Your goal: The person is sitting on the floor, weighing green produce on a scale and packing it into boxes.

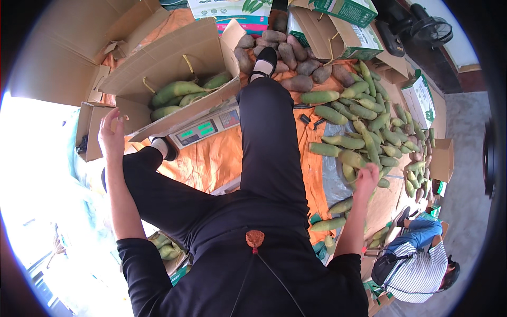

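My left hand (111, 133) is raised beside the left end of an open cardboard box (174, 58), its fingers apart and nothing in them. Inside the box lie several long green radishes (177, 91); yellow cord handles hang from its wall. Under the box is a scale (203, 129) with a lit green display. My right hand (367, 178) is over a spread heap of green radishes (369, 112) on the right. Its fingers bend close to one green radish (351, 158); they are blurred and partly hidden, so I cannot tell whether they grip it.
Purplish-brown tubers (288, 54) are piled at the far middle, around my foot. An orange sheet (200, 165) covers the floor. More cartons (338, 39) stand at the back. A fan (433, 29) is at the far right. Another person (420, 269) sits at the lower right.
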The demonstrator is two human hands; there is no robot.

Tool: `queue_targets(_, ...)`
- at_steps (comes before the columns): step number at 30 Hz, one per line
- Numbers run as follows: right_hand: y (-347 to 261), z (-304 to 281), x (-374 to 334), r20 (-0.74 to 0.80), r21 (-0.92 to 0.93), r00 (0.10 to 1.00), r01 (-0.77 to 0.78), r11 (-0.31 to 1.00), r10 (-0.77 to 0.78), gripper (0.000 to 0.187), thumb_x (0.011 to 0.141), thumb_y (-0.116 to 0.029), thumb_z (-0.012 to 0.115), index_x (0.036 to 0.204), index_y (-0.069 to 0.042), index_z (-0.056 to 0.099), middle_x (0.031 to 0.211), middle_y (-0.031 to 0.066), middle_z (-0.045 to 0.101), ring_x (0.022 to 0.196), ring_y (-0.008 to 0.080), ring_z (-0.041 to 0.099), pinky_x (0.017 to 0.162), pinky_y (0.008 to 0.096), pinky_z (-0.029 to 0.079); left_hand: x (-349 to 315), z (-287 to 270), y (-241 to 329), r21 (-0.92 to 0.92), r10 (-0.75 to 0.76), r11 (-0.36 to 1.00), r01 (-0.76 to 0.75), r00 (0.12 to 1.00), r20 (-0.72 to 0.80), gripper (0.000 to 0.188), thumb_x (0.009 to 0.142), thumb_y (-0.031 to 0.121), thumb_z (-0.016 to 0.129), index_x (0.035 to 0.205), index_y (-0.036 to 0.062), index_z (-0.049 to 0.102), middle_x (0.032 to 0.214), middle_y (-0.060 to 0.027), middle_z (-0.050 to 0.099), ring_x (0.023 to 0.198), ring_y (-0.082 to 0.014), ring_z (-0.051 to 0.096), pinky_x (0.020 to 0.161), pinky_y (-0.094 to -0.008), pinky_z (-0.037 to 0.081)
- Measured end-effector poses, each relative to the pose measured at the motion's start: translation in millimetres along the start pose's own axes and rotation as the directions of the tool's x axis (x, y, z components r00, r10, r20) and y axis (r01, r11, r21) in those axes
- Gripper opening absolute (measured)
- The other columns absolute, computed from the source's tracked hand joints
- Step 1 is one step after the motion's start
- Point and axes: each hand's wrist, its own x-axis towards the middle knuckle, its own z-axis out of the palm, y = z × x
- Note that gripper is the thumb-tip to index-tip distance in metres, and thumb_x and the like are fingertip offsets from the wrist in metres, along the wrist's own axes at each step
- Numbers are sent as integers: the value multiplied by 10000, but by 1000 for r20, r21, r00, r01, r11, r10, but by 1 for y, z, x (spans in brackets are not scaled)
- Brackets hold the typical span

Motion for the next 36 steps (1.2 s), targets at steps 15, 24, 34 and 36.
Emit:
queue_targets(15, -262, 249, -58, 730, 513, 442, 150, 845, -522, 160, 850, -81, 503, 1005, -45, 521, 623, -22, 445, 468, 26, 315, 418, 180, 249, 0, -3, 12, -50, 4, 999, -4, 1000, 1, 269, 822, 107, 589, 1086, 58, 608, 1003, -103, 625, 981, -234, 589, 879, -333, 438)
queue_targets(24, -221, 359, -99, 809, 327, 296, 492, 807, -508, 136, 839, -122, 553, 929, -20, 571, 708, 63, 607, 604, 116, 558, 538, 246, 421, 2, -2, 9, -82, 12, 997, -11, 1000, 6, 268, 821, 93, 597, 1087, 63, 606, 990, -97, 625, 974, -219, 585, 877, -322, 437)
queue_targets(34, -164, 351, -2, 856, 19, 285, 816, 578, -431, 252, 860, -166, 546, 1077, -39, 558, 885, 95, 652, 735, 167, 625, 600, 278, 500, 3, -2, 6, -151, -43, 987, 48, 999, 32, 273, 829, 97, 589, 1100, 74, 609, 1015, -80, 631, 981, -199, 585, 880, -320, 435)
queue_targets(36, -139, 335, 27, 818, -85, 356, 852, 517, -452, 240, 833, -176, 565, 1043, -62, 576, 889, 104, 656, 802, 229, 619, 681, 329, 488, 4, 1, 8, -140, -36, 989, 41, 999, 38, 270, 832, 100, 587, 1100, 74, 609, 1017, -80, 631, 986, -199, 584, 881, -319, 434)
